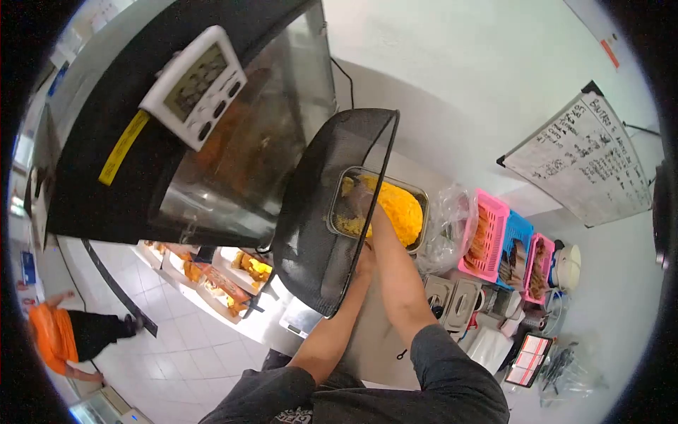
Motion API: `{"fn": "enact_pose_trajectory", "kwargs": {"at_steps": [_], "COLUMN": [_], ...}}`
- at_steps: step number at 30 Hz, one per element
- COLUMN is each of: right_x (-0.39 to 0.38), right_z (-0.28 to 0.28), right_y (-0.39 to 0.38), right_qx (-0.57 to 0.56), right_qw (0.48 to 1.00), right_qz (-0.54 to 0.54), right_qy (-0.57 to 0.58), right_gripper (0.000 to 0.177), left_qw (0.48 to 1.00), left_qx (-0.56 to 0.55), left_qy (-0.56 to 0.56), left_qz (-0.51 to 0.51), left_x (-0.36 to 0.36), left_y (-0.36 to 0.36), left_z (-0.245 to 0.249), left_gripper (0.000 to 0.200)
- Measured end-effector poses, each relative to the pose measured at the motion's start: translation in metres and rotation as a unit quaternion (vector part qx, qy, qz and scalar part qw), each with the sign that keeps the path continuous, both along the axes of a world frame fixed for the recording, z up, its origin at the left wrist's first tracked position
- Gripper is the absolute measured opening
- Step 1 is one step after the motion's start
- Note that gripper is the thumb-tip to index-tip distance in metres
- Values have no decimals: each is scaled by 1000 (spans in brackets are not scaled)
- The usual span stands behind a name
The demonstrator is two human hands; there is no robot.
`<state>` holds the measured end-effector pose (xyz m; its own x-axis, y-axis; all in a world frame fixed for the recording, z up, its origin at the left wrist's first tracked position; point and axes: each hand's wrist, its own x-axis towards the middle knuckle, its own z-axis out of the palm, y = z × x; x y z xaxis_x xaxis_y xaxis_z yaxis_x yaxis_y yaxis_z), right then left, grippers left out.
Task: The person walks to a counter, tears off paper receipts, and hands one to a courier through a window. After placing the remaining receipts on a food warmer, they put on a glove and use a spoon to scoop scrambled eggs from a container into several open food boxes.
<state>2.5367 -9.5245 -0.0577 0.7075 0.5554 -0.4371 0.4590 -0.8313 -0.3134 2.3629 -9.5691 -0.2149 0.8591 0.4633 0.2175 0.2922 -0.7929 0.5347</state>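
Note:
A black mesh food cover [311,219] with a dark rim hangs in front of my hands. Through its mesh, my right hand [366,198] shows dimly inside a clear-walled rectangular tub [424,212] at its left part. Loose yellow food [400,214], which looks like yellow rice, is heaped in the tub's right part. My left hand [364,258] is lower, close to the tub's near edge, mostly hidden by the cover's rim. The fingers of both hands are too veiled to make out, as is anything they may hold.
A glass warming cabinet [233,148] with a timer [195,86] stands at left. Boxed meals [219,283] sit below it. To the right are plastic bags [448,219], pink [492,205] and blue [519,230] baskets, and lidded metal containers [462,305]. A person [53,336] is far left.

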Motion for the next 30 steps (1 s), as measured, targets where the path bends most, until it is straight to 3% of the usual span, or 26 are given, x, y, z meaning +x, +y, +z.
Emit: {"fn": "enact_pose_trajectory", "kwargs": {"at_steps": [2, 6, 9, 10, 11, 12, 13, 14, 16, 18, 19, 21, 24, 25, 26, 28, 30], "right_x": [-3, -30, -66, -79, -91, -97, -108, -128, -170, -204, -232, -277, -331, -343, -360, -389, -405], "right_z": [-9, -14, -16, 6, 28, 12, 26, 34, 75, 42, 75, 79, 87, 83, 101, 131, 132], "right_y": [-4, -40, -91, -97, -97, -124, -136, -142, -151, -192, -190, -188, -159, -146, -120, -38, 32], "right_qx": [83, 258, 367, 458, 499, 537, 535, 505, 453, 504, 417, 333, 311, 291, 270, 272, 300], "right_qw": [993, 940, 926, 807, 609, 548, 561, 595, 658, 555, 752, 728, 694, 669, 675, 690, 688], "right_qz": [-43, -137, -83, -300, -482, -477, -429, -513, -495, -537, -389, -484, -398, -383, -385, -358, -293], "right_qy": [70, 177, 37, 220, 385, 429, 463, 358, 342, 387, 331, 354, 512, 567, 569, 567, 592], "right_gripper": [25, 23, 21, 20, 19, 19, 10, 11, 10, 15, 17, 20, 16, 14, 13, 13, 15], "left_qw": [952, 938, 920, 865, 792, 818, 843, 844, 820, 752, 742, 709, 654, 655, 655, 649, 691], "left_qx": [-278, -331, -374, -489, -592, -553, -509, -502, -520, -516, -518, -551, -651, -646, -640, -672, -663], "left_qy": [126, 69, 39, 99, 149, 155, 158, 141, 232, 314, 318, 325, 308, 335, 361, 332, 271], "left_qz": [28, 78, 110, 42, -20, 25, 80, 126, -58, -266, -281, -297, -232, -203, -176, -131, -101], "left_x": [2, -1, -15, -18, -24, -43, -66, -95, -152, -195, -221, -277, -348, -362, -373, -394, -410], "left_y": [16, 18, 10, 13, 20, 5, -4, 17, 54, 79, 93, 123, 179, 204, 232, 281, 325], "left_z": [58, 69, 75, 64, 59, 81, 114, 138, 190, 228, 236, 241, 222, 219, 219, 215, 225], "left_gripper": [47, 51, 54, 51, 49, 49, 48, 48, 53, 59, 56, 54, 57, 56, 54, 53, 50]}}
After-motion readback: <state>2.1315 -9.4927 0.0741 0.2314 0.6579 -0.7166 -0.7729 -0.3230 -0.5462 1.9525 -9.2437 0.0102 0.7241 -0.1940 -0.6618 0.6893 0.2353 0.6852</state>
